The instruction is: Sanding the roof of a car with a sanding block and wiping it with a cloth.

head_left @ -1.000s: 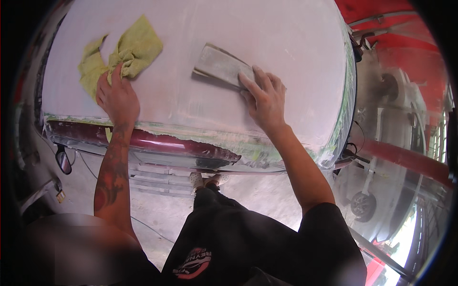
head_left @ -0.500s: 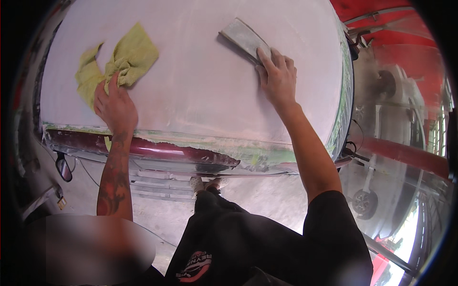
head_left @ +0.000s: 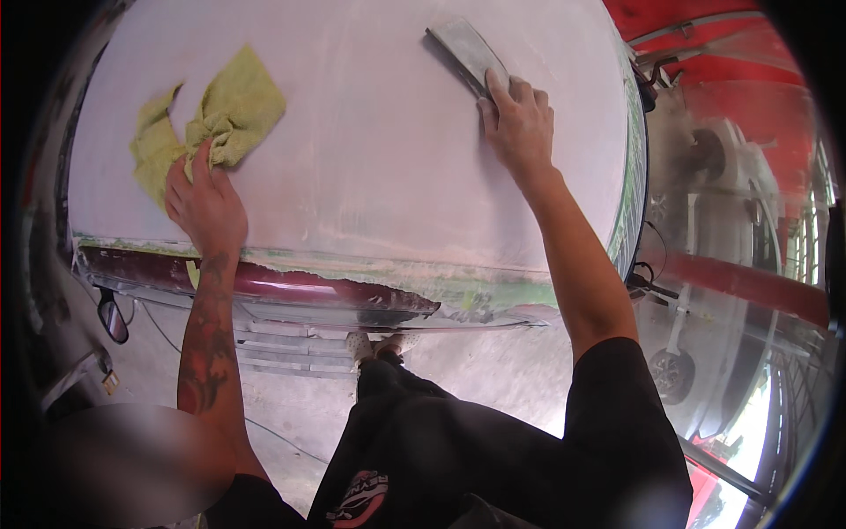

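Observation:
A broad, pale car panel, dusty and whitish with green patches at its edges, lies before me. On its left part, my left hand pinches a crumpled yellow-green cloth by its near, bunched portion. The rest of the cloth spreads flat on the panel. Farther right, my right hand grips the near end of a grey, flat sanding block. The block lies slantwise on the panel, its far end pointing away and to the left. Its underside is hidden.
Along the panel's near edge runs a dark red strip with a ragged border. A mirror sticks out at the lower left. At the right stands a dusty vehicle with a wheel. A thin cable crosses the floor.
My right hand has slid the sanding block a little farther away and to the right. My left hand and the cloth stay in nearly the same place; the view has shifted slightly.

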Demonstrator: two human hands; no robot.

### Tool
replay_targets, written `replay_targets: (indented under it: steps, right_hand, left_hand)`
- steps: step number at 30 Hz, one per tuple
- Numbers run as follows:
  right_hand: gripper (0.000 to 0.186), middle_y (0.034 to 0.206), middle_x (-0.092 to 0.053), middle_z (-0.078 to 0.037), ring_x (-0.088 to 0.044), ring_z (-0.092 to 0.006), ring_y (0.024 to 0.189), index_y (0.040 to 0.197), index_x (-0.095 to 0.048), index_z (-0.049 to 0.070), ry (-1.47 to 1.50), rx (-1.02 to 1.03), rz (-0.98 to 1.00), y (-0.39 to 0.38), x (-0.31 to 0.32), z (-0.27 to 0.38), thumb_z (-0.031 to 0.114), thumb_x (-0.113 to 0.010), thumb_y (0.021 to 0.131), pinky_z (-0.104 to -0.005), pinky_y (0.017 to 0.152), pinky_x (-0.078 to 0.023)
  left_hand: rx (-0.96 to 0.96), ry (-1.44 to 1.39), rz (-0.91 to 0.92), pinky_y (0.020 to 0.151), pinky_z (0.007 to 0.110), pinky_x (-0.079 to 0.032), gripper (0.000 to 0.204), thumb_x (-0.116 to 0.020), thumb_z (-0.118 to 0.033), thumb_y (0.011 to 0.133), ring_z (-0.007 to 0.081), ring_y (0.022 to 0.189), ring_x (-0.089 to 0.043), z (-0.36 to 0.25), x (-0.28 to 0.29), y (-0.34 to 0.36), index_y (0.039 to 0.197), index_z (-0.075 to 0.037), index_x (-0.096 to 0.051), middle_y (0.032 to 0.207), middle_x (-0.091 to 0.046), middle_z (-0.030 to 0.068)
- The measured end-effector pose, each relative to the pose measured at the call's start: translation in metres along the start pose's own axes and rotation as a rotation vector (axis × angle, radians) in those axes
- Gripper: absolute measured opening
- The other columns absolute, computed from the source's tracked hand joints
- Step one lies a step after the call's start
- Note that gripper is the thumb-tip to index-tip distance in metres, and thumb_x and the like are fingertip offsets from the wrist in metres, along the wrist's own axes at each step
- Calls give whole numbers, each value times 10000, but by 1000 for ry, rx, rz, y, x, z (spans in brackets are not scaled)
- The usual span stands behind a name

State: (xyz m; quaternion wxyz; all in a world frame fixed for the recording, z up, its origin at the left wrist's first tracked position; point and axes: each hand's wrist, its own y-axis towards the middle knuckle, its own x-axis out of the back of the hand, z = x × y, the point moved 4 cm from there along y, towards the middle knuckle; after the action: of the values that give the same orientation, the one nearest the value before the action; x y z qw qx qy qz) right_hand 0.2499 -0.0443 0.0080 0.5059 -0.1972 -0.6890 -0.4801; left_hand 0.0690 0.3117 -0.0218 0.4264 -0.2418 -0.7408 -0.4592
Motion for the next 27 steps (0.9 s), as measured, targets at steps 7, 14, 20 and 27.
replay_targets:
  steps: [7, 14, 20, 27]
  right_hand:
    - [500, 1184, -583, -125, -564, -322, 972, 1304, -587, 192, 7, 149, 102, -58, 37, 14, 231, -705, 820, -445, 749, -471]
    - [398, 1044, -620, -129, -589, -343, 935, 1259, -601, 166, -142, -69, 61, 43, -11, -30, 299, -622, 884, -462, 698, -502]
    - [561, 1340, -521, -137, -535, -336, 1080, 1332, -578, 234, 79, -1, 208, -101, 50, 25, 161, -726, 796, -462, 866, -452]
    - [431, 1252, -616, -139, -571, -379, 1079, 1301, -601, 223, -27, -27, 14, 60, -11, -74, 197, -657, 875, -464, 870, -497]
  left_hand:
    - [-4, 14, 8, 1085, 511, -269, 437, -546, -135, 917, 348, 1291, -396, -4, 1, -2, 1346, -218, -546, 1321, -457, 152]
    - [-11, -7, 9, 1090, 511, -263, 442, -544, -133, 917, 345, 1302, -382, -5, -5, 0, 1350, -221, -542, 1325, -455, 151]
    - [-4, 37, 45, 1096, 507, -255, 455, -538, -128, 923, 334, 1316, -369, -1, 5, -2, 1367, -223, -524, 1356, -425, 141]
    - [-25, -18, 30, 1100, 508, -250, 451, -528, -128, 930, 333, 1322, -357, -14, 1, 3, 1371, -220, -519, 1355, -420, 140]
